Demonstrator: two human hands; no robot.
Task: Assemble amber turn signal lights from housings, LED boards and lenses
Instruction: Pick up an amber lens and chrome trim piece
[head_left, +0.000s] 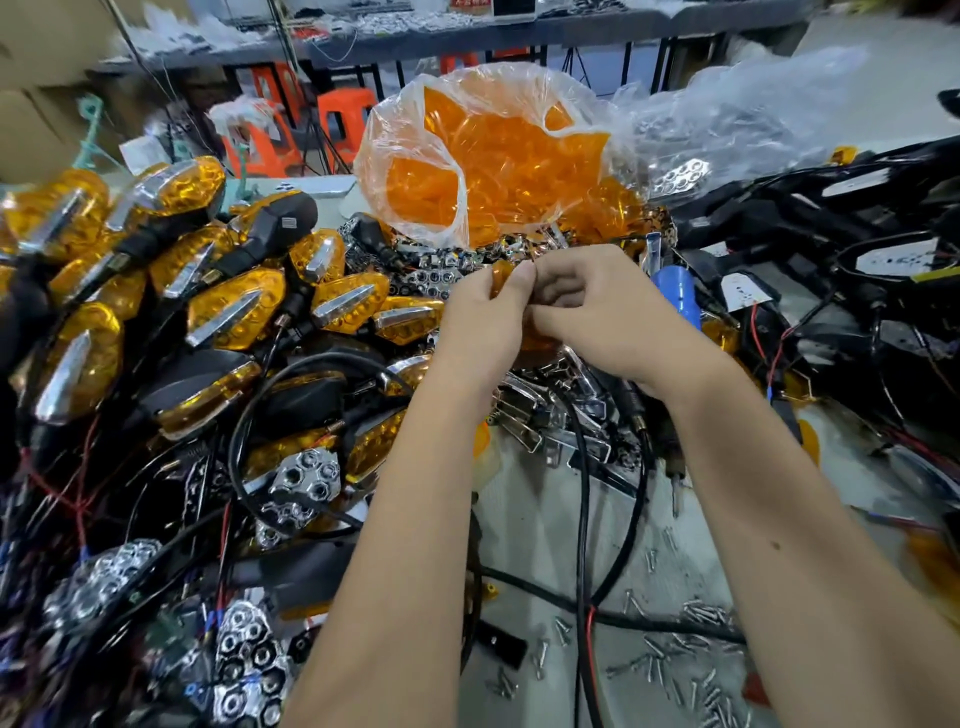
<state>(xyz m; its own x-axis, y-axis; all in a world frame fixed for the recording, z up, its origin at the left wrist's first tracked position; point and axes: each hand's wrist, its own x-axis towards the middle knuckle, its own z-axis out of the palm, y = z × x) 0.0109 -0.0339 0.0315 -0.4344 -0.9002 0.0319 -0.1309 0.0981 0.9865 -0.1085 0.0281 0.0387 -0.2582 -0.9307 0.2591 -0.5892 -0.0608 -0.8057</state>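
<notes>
Pinching one amber lens (501, 274) together, left hand (480, 317) and right hand (597, 312) clamp it; just beyond them, a clear plastic bag (415, 140) holds more amber lenses; no writing is readable.

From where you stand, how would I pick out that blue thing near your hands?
Find the clear plastic bag of amber lenses at the back of the bench. Just below and to its right, beside the right hand, stands a blue cylinder. It is the only solid blue object among the amber, chrome and black parts.
</notes>
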